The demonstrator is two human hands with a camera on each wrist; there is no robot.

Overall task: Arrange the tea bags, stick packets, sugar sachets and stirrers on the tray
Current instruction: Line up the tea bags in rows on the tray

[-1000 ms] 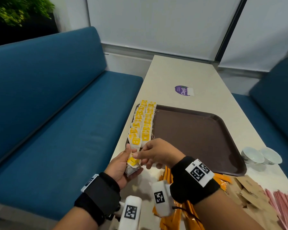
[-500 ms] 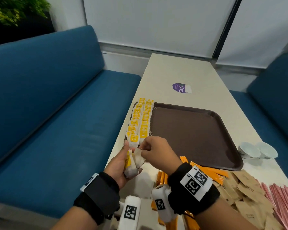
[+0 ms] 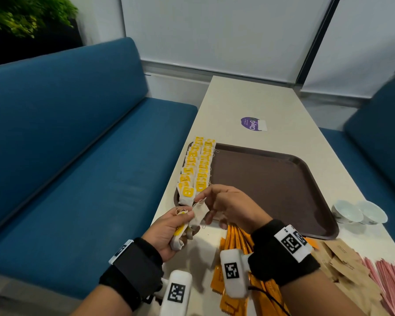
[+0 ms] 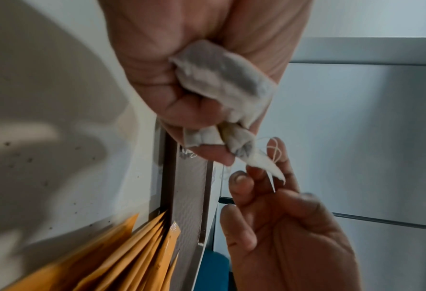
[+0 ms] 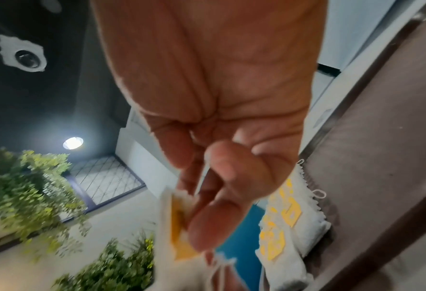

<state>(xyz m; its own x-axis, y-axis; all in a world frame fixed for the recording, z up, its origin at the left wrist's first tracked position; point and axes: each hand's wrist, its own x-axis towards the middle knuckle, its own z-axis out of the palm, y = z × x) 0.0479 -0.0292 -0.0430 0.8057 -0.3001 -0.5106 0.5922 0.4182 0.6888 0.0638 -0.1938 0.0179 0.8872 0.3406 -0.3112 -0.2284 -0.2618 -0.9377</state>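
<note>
A bunch of soft, light tea bags (image 3: 183,229) is clutched in the left hand (image 3: 167,233); one bag (image 3: 200,212), best taken by its edge, is pinched by the right hand (image 3: 228,207).

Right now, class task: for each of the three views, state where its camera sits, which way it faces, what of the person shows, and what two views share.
Head: on the head, facing down at tray; shows both hands, left hand, right hand.
Left wrist: along the left palm, looking sideways; both hands, tea bags.
Right wrist: along the right palm, tilted upward toward the ceiling; the right hand only.
Shared: the wrist views both show the tray.
</note>
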